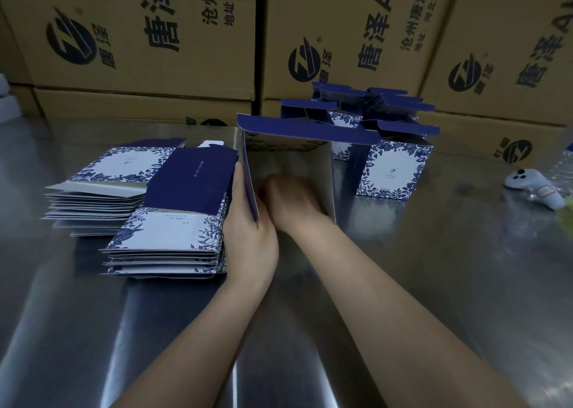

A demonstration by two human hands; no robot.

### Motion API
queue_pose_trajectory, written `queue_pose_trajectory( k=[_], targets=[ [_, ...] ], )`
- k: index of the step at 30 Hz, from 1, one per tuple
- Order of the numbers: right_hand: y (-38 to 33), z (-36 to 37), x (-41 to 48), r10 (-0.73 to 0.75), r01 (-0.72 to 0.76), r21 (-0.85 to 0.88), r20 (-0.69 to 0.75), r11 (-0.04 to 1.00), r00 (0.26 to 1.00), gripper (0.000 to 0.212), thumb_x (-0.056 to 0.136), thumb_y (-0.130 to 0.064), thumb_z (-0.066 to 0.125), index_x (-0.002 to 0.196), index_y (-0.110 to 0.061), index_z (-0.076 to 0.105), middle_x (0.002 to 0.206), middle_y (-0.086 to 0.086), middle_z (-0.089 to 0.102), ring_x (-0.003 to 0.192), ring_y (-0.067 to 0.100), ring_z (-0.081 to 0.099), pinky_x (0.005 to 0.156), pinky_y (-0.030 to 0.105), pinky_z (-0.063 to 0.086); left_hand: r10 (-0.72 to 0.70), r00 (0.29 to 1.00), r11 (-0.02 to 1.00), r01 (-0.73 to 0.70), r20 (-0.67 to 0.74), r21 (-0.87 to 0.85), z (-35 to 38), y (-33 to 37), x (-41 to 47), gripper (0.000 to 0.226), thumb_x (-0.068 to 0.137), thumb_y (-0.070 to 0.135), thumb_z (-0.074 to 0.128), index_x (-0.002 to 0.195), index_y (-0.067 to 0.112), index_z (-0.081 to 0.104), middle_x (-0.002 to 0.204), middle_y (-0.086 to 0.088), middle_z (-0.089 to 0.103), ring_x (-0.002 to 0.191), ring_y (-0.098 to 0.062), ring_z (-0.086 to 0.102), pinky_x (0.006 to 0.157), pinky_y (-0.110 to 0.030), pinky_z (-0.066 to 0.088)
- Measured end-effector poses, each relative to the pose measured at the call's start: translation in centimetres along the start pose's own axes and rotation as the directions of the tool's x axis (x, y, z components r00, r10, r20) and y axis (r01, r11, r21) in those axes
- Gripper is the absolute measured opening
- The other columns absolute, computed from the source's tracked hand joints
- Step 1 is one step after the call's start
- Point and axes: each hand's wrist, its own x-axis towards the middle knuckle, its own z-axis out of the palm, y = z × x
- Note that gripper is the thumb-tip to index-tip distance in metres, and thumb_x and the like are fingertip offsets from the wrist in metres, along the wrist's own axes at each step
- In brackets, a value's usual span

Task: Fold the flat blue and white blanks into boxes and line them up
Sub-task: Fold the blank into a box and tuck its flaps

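Left hand (pixel 251 232) grips box (pixel 291 156) wall edge; right hand (pixel 290 204) inside, blurred

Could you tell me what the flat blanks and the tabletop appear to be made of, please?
The flat blanks look like thin printed card, probably coated: thin pale edges show in the stack. The tabletop looks like brushed stainless steel: grey, with streaky reflections.

Dim, glare streaks on table (pixel 434 252) (right hand (pixel 288 203) blurred).
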Motion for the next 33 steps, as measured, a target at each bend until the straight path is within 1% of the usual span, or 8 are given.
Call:
queue_pose_trajectory(
  k=[5, 11, 15, 18, 23, 26, 29, 33],
  targets=[
    [0.1, -0.1, 0.2, 0.074, -0.085, 0.068, 0.150, 0.994, 0.986, 0.036, 0.100, -0.028, 0.042, 0.064, -0.021, 0.043, 0.068, -0.001, 0.043, 0.071, 0.019, 0.046, 0.067, 0.029, 0.033, -0.025, 1.000, 1.000, 0.025, -0.018, 0.005, 0.2, -0.5, 0.1, 0.048, 0.104, 0.018, 0.034, 0.152, 0.025, 0.035, 0.140, -0.011, 0.055, 0.130, -0.029, 0.049, 0.106, -0.044, 0.040],
    [0.0, -0.2, 0.3, 0.055, -0.081, 0.132, 0.188, 0.988, 0.981, 0.027, 0.101, -0.028, 0.041, 0.076, -0.021, 0.047, 0.077, -0.001, 0.048, 0.075, 0.018, 0.048, 0.069, 0.028, 0.035, -0.013, 1.000, 1.000, 0.014, -0.021, 0.025, 0.2, -0.6, 0.3, 0.048, 0.105, 0.022, 0.034, 0.152, 0.023, 0.034, 0.141, -0.013, 0.054, 0.131, -0.031, 0.048, 0.107, -0.050, 0.040],
    [0.0, -0.4, 0.1, 0.042, -0.054, 0.111, 0.103, 0.992, 0.994, 0.037, 0.099, -0.025, 0.044, 0.063, -0.018, 0.046, 0.065, -0.001, 0.044, 0.060, 0.015, 0.043, 0.051, 0.026, 0.029, -0.005, 1.000, 1.000, 0.005, -0.009, 0.028, 0.1, -0.4, 0.2, 0.052, 0.103, 0.023, 0.033, 0.154, 0.030, 0.030, 0.140, -0.013, 0.055, 0.129, -0.034, 0.049, 0.104, -0.050, 0.041],
    [0.0, -0.1, 0.1, 0.050, -0.067, 0.104, 0.153, 0.992, 0.987, 0.030, 0.101, -0.025, 0.042, 0.076, -0.013, 0.054, 0.074, 0.002, 0.047, 0.066, 0.016, 0.044, 0.064, 0.026, 0.033, -0.017, 1.000, 1.000, 0.017, -0.003, 0.011, 0.1, -0.4, 0.1, 0.053, 0.102, 0.022, 0.034, 0.153, 0.031, 0.030, 0.141, -0.011, 0.054, 0.131, -0.032, 0.048, 0.106, -0.050, 0.040],
    [0.0, -0.2, 0.3, 0.062, -0.079, 0.096, 0.167, 0.992, 0.984, 0.039, 0.100, -0.028, 0.043, 0.062, -0.022, 0.038, 0.066, -0.002, 0.041, 0.058, 0.010, 0.037, 0.063, 0.026, 0.031, -0.020, 1.000, 1.000, 0.020, 0.004, 0.023, 0.1, -0.5, 0.2, 0.054, 0.102, 0.016, 0.037, 0.154, 0.029, 0.030, 0.143, -0.012, 0.052, 0.133, -0.032, 0.046, 0.108, -0.051, 0.038],
    [0.0, -0.2, 0.1, 0.056, -0.066, 0.093, 0.108, 0.993, 0.993, 0.041, 0.100, -0.026, 0.044, 0.060, -0.019, 0.040, 0.063, -0.001, 0.041, 0.059, 0.014, 0.040, 0.061, 0.026, 0.030, -0.013, 1.000, 1.000, 0.013, 0.005, 0.016, 0.0, -0.2, 0.1, 0.056, 0.102, 0.021, 0.037, 0.155, 0.035, 0.026, 0.146, -0.008, 0.052, 0.136, -0.030, 0.045, 0.109, -0.050, 0.038],
    [-0.3, -0.6, -0.1, 0.060, -0.061, 0.100, 0.007, 0.993, 0.998, 0.033, 0.101, -0.025, 0.042, 0.072, -0.014, 0.054, 0.070, 0.000, 0.046, 0.070, 0.016, 0.047, 0.065, 0.027, 0.035, -0.018, 1.000, 0.999, 0.017, 0.015, 0.038, -0.1, -0.2, 0.2, 0.056, 0.103, 0.024, 0.036, 0.154, 0.041, 0.022, 0.143, -0.007, 0.055, 0.132, -0.031, 0.050, 0.106, -0.050, 0.042],
    [-1.0, -0.8, -0.7, 0.143, -0.084, 0.337, -0.155, 0.938, 0.978, 0.036, 0.096, -0.019, 0.046, 0.061, -0.016, 0.050, 0.064, 0.002, 0.052, 0.063, 0.019, 0.050, 0.060, 0.029, 0.036, -0.032, 0.999, 0.999, 0.032, 0.006, 0.036, -0.3, -0.2, 0.4, 0.056, 0.104, 0.025, 0.037, 0.155, 0.041, 0.021, 0.139, -0.011, 0.057, 0.128, -0.033, 0.052, 0.104, -0.051, 0.043]
  ],
)
